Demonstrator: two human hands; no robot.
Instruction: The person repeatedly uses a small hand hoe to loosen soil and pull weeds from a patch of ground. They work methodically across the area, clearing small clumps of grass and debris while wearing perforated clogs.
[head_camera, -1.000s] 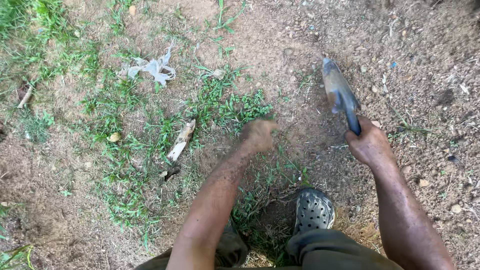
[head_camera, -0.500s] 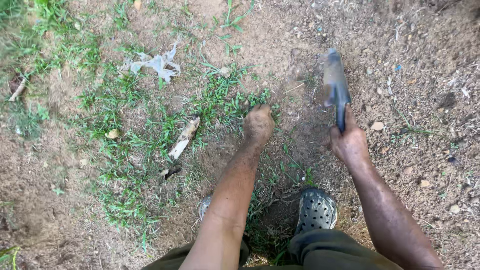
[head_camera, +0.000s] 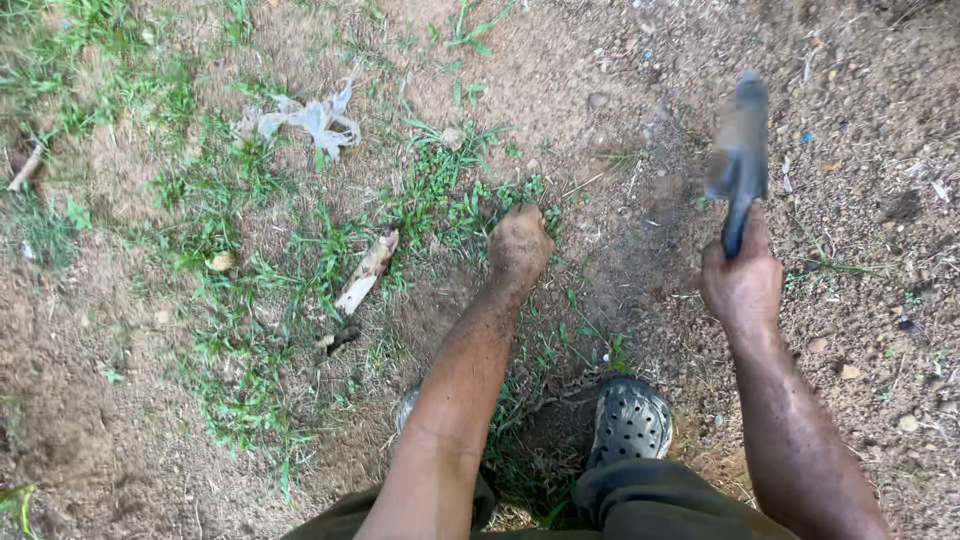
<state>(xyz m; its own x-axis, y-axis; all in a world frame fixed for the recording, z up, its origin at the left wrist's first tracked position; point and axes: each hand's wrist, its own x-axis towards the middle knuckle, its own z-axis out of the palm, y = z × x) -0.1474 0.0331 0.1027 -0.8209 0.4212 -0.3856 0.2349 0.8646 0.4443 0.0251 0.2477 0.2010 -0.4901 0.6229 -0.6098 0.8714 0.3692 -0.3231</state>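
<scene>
The trowel (head_camera: 741, 150) is hanging raised above bare soil at the right, its blade blurred, with the right hand (head_camera: 742, 285) wrapping tight around its dark handle. The left hand (head_camera: 519, 243) is closing in a fist on the grass clump (head_camera: 455, 200), just above the grey clog (head_camera: 629, 420).

One head-worn camera looks steeply down from standing height at bare brown soil (head_camera: 600, 90) with patchy green grass (head_camera: 240, 300). Its near edge takes in the wearer's forearms and a grey perforated clog (head_camera: 628, 420); the far edge is ground.
</scene>
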